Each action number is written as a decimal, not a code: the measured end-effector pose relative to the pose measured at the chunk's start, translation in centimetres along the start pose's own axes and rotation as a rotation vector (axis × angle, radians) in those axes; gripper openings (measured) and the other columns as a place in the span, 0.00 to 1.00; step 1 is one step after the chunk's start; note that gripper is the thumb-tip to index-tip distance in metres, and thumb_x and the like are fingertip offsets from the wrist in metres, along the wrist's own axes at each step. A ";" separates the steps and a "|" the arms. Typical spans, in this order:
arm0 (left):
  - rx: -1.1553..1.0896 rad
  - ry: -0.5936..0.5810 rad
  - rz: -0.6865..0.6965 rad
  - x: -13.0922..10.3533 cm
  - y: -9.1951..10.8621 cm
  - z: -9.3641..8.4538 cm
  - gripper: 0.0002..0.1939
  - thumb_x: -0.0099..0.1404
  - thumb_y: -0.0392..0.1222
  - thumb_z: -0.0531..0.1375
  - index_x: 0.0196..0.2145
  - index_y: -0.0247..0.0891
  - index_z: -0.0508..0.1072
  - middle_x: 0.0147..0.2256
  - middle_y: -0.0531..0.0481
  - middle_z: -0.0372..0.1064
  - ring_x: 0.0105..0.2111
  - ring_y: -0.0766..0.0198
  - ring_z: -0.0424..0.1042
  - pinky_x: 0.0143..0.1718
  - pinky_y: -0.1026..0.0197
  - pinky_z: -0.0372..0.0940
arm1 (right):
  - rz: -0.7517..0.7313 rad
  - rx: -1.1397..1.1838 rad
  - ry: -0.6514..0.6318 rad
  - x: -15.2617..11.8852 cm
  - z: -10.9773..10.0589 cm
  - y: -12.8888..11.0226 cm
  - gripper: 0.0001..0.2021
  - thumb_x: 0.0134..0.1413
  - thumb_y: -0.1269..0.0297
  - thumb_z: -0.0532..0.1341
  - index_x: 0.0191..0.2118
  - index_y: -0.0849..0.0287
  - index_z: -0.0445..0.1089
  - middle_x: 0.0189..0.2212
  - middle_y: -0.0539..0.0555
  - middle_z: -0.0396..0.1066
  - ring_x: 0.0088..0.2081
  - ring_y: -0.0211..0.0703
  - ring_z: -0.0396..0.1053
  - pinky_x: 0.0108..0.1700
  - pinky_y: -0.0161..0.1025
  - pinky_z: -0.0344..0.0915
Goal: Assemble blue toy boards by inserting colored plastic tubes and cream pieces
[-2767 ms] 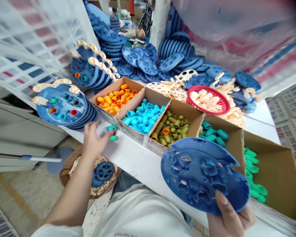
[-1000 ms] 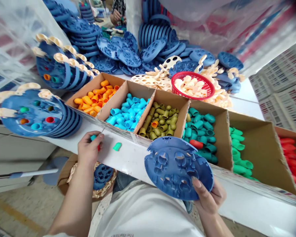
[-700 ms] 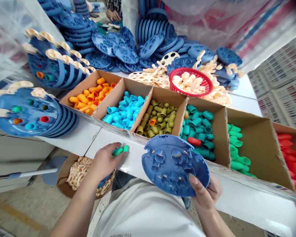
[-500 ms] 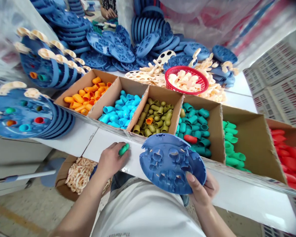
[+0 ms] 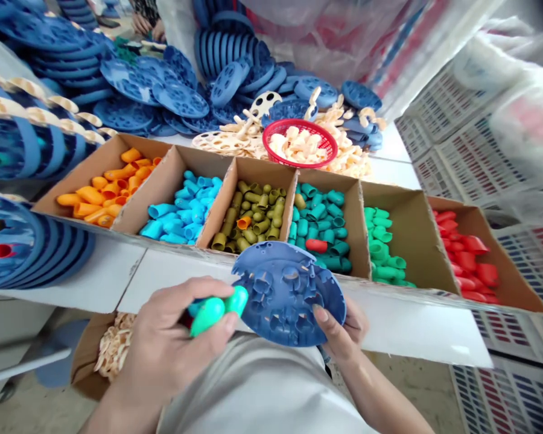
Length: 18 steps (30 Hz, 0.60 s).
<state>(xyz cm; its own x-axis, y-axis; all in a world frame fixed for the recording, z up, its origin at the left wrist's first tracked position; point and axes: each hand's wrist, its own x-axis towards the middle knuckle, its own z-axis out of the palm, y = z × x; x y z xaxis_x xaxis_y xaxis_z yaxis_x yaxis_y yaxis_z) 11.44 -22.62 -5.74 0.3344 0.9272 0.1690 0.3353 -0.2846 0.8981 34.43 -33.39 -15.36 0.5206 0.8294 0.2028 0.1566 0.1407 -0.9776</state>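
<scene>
Between the thumb and fingers of my left hand [image 5: 176, 337] are bright green plastic caps [image 5: 208, 314], with a darker teal piece partly hidden behind them. The caps are close to the left edge of a round blue plastic disc [image 5: 285, 295]. My right hand [image 5: 344, 328] grips that disc at its lower right rim, thumb on the near face and fingers behind. Sockets and cut-outs cover the disc's face, and no coloured caps show in them.
A divided cardboard box [image 5: 366, 265] holds orange, light blue, olive, teal, green and red caps. Behind it are a red basket [image 5: 332, 158] of cream pieces and piled blue discs [image 5: 181, 99]. More discs stand at left. A person's hands [image 5: 141, 24] show at the top.
My left hand has lifted from the table and come nearer the camera and the disc, showing more green caps. The view has shifted right. My right hand still holds the disc.
</scene>
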 end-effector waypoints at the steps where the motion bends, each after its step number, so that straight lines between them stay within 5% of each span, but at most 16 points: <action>1: -0.013 -0.074 0.039 0.4 1.2 0.4 0.05 0.59 0.42 0.68 0.35 0.46 0.81 0.27 0.54 0.78 0.22 0.65 0.72 0.22 0.65 0.67 | -0.019 -0.007 -0.009 0.1 0.0 -0.1 0.15 0.60 0.49 0.69 0.38 0.57 0.80 0.24 0.51 0.73 0.24 0.41 0.68 0.26 0.37 0.67; 7: 0.069 -0.288 0.144 2.7 3.7 3.1 0.02 0.63 0.41 0.64 0.35 0.46 0.79 0.20 0.60 0.72 0.16 0.68 0.66 0.17 0.67 0.61 | -0.113 -0.029 -0.060 0.4 0.5 -1.6 0.14 0.60 0.49 0.68 0.36 0.57 0.79 0.20 0.49 0.69 0.21 0.39 0.64 0.23 0.35 0.65; 13: 0.295 -0.156 0.298 3.4 3.2 4.8 0.07 0.69 0.47 0.62 0.36 0.45 0.78 0.29 0.53 0.79 0.26 0.60 0.77 0.28 0.61 0.69 | -0.152 -0.044 -0.111 1.0 1.1 -3.5 0.17 0.62 0.51 0.65 0.28 0.59 0.75 0.17 0.47 0.62 0.18 0.35 0.58 0.20 0.31 0.61; 18: 0.259 -0.108 0.257 5.3 4.0 2.8 0.13 0.71 0.54 0.61 0.42 0.45 0.80 0.28 0.55 0.79 0.21 0.64 0.73 0.23 0.64 0.66 | -0.183 -0.034 -0.050 0.8 -0.2 -3.1 0.11 0.61 0.55 0.67 0.35 0.58 0.78 0.19 0.48 0.67 0.18 0.37 0.63 0.20 0.32 0.62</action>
<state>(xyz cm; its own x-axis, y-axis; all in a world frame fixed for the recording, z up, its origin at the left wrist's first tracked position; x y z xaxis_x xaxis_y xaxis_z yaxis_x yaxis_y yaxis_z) 16.96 -19.54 -2.41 0.5225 0.7907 0.3191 0.4353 -0.5692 0.6975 34.55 -33.25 -12.14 0.4386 0.8177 0.3727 0.2736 0.2735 -0.9221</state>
